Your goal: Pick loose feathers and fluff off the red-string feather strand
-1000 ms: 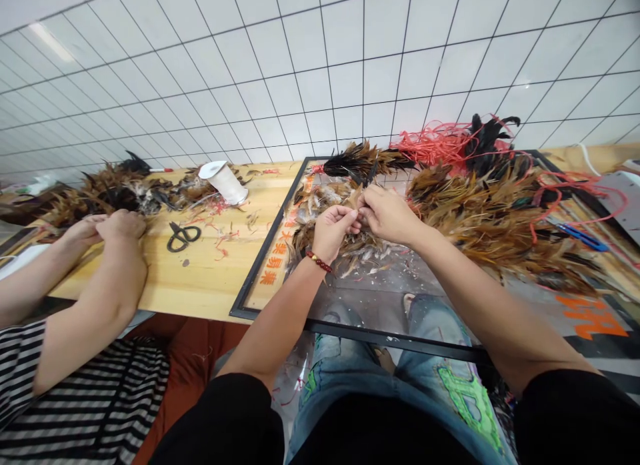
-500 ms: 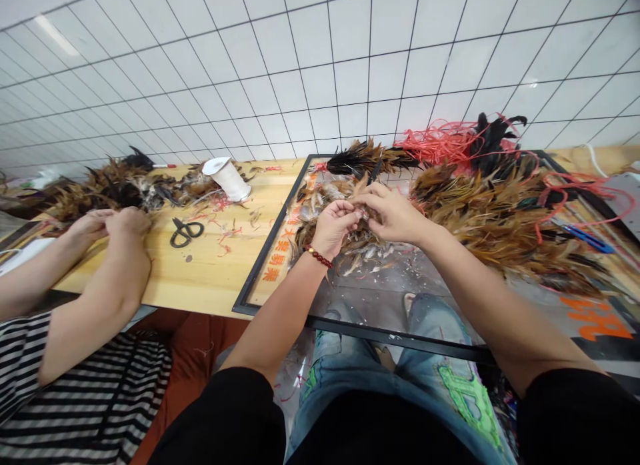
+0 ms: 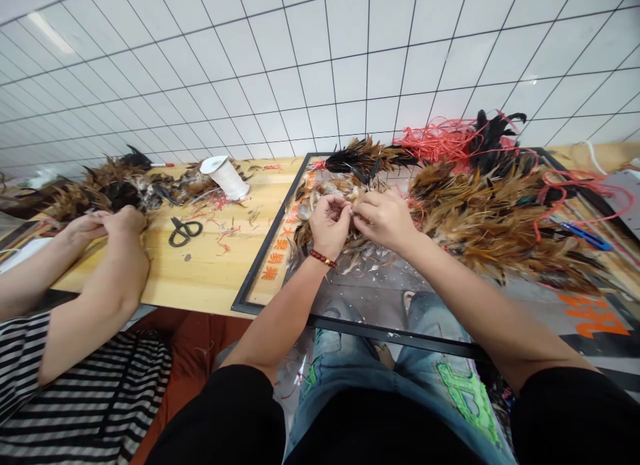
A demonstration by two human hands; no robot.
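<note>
My left hand (image 3: 330, 226), with a red bead bracelet at the wrist, is closed in a pinch. Its fingertips meet those of my right hand (image 3: 384, 217), which is also pinched shut. Between them is a small bunch of feathers (image 3: 356, 194), pale brown, with dark tips nearby; the fingers hide most of it. Under and behind both hands lies a pile of loose brown and whitish feathers (image 3: 320, 190) on a clear panel with a black frame (image 3: 280, 245). Just beyond, a bundle of dark feathers (image 3: 357, 156) has a red tie at its left end.
To my right are a large heap of brown feathers (image 3: 493, 221), tangled red plastic strips (image 3: 440, 143) and a blue cutter (image 3: 586, 236). On the left stand a white spool (image 3: 226, 178) and black scissors (image 3: 185, 231). A co-worker's hands (image 3: 113, 221) handle feathers at far left.
My hands have shifted slightly and their fingertips have come closer together. My right hand has turned, fingers more curled. The view has tilted slightly.
</note>
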